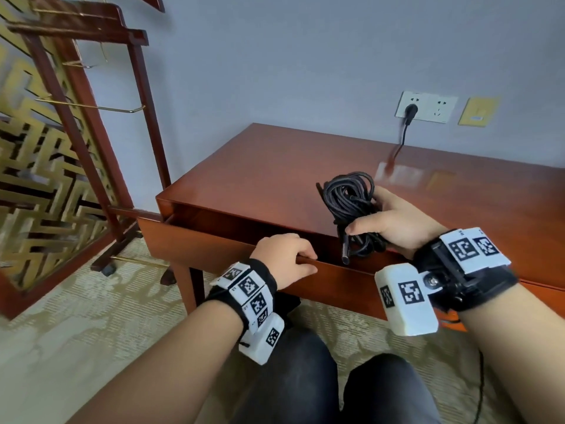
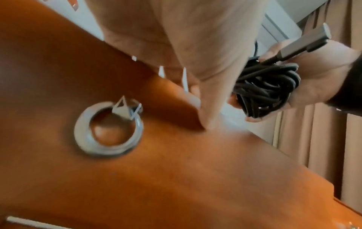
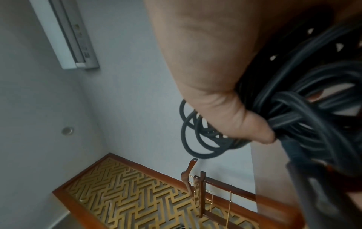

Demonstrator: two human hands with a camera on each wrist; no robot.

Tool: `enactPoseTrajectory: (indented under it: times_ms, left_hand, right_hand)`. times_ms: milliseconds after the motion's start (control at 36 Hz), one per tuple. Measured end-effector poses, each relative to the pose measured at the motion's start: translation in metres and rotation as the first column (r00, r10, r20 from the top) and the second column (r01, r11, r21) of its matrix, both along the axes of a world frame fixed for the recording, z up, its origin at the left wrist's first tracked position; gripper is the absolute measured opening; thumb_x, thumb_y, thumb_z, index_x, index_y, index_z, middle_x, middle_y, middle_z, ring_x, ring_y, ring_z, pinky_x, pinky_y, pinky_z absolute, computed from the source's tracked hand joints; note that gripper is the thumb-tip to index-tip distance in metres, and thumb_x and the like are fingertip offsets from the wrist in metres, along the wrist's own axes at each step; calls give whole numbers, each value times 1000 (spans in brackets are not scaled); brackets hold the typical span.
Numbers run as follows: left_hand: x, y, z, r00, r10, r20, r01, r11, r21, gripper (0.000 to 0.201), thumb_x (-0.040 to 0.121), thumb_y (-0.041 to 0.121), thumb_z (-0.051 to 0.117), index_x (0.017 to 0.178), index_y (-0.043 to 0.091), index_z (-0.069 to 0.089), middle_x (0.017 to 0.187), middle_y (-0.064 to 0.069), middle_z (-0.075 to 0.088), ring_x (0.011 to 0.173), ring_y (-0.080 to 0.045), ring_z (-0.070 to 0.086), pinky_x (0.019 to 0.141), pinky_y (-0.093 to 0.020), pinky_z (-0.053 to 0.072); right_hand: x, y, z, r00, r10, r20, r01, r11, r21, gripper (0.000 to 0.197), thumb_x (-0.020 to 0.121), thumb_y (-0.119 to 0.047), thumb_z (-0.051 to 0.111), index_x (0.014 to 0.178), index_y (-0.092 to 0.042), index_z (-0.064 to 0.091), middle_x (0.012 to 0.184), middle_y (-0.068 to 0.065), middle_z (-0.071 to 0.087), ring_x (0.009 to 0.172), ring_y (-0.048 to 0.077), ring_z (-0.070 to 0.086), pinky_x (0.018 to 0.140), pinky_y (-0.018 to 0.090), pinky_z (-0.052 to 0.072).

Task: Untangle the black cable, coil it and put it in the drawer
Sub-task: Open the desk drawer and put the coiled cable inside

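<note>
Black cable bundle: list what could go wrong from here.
1. The black cable coil is loose in the right hand; loops may spring apart when released.
2. Its dangling connector may catch the drawer front.
3. The left hand grips the drawer's top edge; fingers could get pinched on closing.

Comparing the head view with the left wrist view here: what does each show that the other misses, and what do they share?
Only the head view shows the desk top, the wall socket with a plug in it, the wooden rack and the open gap of the drawer. Only the left wrist view shows the metal ring pull on the drawer front and a grey connector sticking out of the bundle. Both show the left hand gripping the drawer's top edge and the right hand holding the coiled black cable.
</note>
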State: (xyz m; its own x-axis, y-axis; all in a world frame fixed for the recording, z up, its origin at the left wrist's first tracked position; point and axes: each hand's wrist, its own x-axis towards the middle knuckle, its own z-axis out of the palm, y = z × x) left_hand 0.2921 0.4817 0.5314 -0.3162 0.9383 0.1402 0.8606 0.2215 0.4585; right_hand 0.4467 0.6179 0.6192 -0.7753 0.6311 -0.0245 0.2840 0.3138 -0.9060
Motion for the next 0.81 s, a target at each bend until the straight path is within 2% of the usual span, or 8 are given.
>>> enactPoseTrajectory:
  times_ms: [56, 139, 250, 306, 472, 583, 694, 806]
  left_hand:
    - [2, -3, -5, 999, 30, 25, -32, 997, 74, 20, 79, 47, 69, 95, 36, 70, 89, 17, 58, 91, -7, 59, 92, -38, 45]
    - [7, -14, -6, 999, 29, 14, -30, 996, 89, 20, 76, 51, 71, 90, 37, 71, 86, 15, 60, 84, -5, 59, 88, -38, 46]
    - [16, -37, -5, 1000, 10, -7, -9, 997, 79, 21, 73, 55, 71, 88, 39, 70, 85, 18, 61, 86, -2, 55, 88, -36, 44]
    - [21, -46, -5, 999, -10, -32, 11, 999, 49, 23, 74, 58, 69, 89, 41, 70, 86, 21, 60, 89, -1, 50, 87, -36, 44]
    - [27, -57, -4, 999, -16, -39, 17, 1000, 21, 24, 75, 59, 67, 91, 41, 69, 87, 21, 59, 90, -1, 45, 89, -38, 39]
    - [27, -55, -2, 1000, 2, -29, -1, 1000, 22, 23, 75, 58, 69, 90, 40, 69, 88, 22, 61, 91, -1, 48, 91, -40, 39]
    - [25, -52, -4, 1000, 15, -18, -14, 1000, 24, 24, 73, 57, 70, 90, 40, 70, 84, 21, 59, 88, 1, 49, 95, -41, 38]
    - [25, -52, -5, 1000, 12, -24, -11, 999, 30, 25, 73, 58, 70, 91, 40, 71, 80, 22, 57, 84, 1, 48, 91, -40, 41]
  right_hand:
    - [2, 3, 1, 997, 37, 61, -41, 997, 58, 73, 49, -15, 80, 119, -19, 58, 108, 4, 69, 99, 21, 67, 96, 45, 49]
    - [6, 5, 3, 978, 65, 199, -98, 982, 163, 69, 49, -21, 77, 117, -22, 61, 103, -3, 70, 98, 16, 65, 95, 37, 48]
    - [9, 7, 1, 944, 88, 317, -158, 967, 201, 53, 63, -12, 81, 113, -19, 63, 101, -2, 71, 97, 16, 65, 97, 40, 47]
    - [10, 7, -2, 923, 100, 373, -189, 959, 209, 54, 64, -16, 80, 114, -19, 62, 102, -1, 71, 97, 17, 65, 99, 42, 47]
    - [5, -1, -10, 820, 143, 555, -336, 905, 262, 57, 71, -18, 81, 122, -25, 57, 112, -5, 65, 107, 15, 60, 101, 34, 42]
    - [-2, -8, -18, 776, 112, 621, -388, 861, 329, 66, 73, -20, 80, 132, -25, 50, 118, -3, 63, 108, 15, 58, 96, 28, 42]
    - [-6, -7, -29, 740, 97, 666, -416, 844, 339, 71, 76, -25, 78, 138, -23, 43, 130, -1, 57, 116, 19, 54, 101, 30, 40]
    - [-9, -8, -37, 743, 108, 660, -430, 832, 349, 57, 87, -27, 68, 139, -24, 45, 138, -4, 51, 126, 18, 48, 104, 27, 34]
